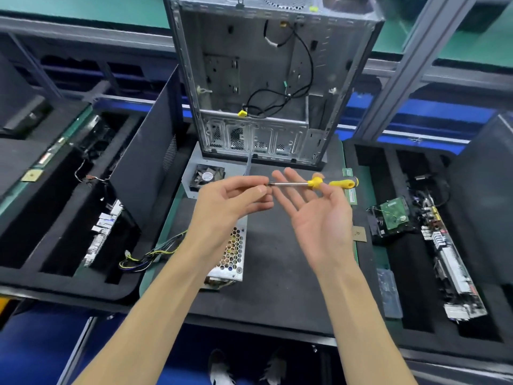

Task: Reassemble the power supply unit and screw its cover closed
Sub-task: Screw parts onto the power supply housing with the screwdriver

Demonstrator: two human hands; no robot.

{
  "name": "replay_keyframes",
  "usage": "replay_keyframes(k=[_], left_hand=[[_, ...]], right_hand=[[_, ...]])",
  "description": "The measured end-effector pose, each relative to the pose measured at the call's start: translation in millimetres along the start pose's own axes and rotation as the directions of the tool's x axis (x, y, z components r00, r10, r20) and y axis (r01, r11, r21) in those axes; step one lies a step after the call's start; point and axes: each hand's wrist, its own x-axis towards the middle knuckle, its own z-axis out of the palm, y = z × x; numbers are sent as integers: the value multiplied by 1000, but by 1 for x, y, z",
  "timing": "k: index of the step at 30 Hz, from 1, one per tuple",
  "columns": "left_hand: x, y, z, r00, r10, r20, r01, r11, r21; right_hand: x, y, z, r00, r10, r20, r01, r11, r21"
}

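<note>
L hand (236, 198) pinched on screwdriver (291, 184) tip; R hand (316, 215) spread palm-up, shaft laid across it.
PSU (233, 254) on mat (277, 259) under L forearm; w/o R grip screwdriver could be dropped onto it; screw not seen.

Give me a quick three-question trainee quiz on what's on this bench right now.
1. True or false: the screwdriver has a red handle.
2. Which hand pinches the screwdriver's tip?
3. The power supply unit lies: A on the black mat; B on the floor; C on a shelf.
Key: 1 false, it is yellow. 2 the left hand. 3 A.
</note>
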Motion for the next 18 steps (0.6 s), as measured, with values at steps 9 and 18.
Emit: replay_keyframes(k=[9,18], left_hand=[[-6,12,-8,998,5,-55,-2,998,56],[-1,21,15,989,139,-40,-125,961,248]], right_hand=[[-4,11,7,998,-31,53,37,993,-114],[-2,-1,3,998,-31,54,28,998,57]])
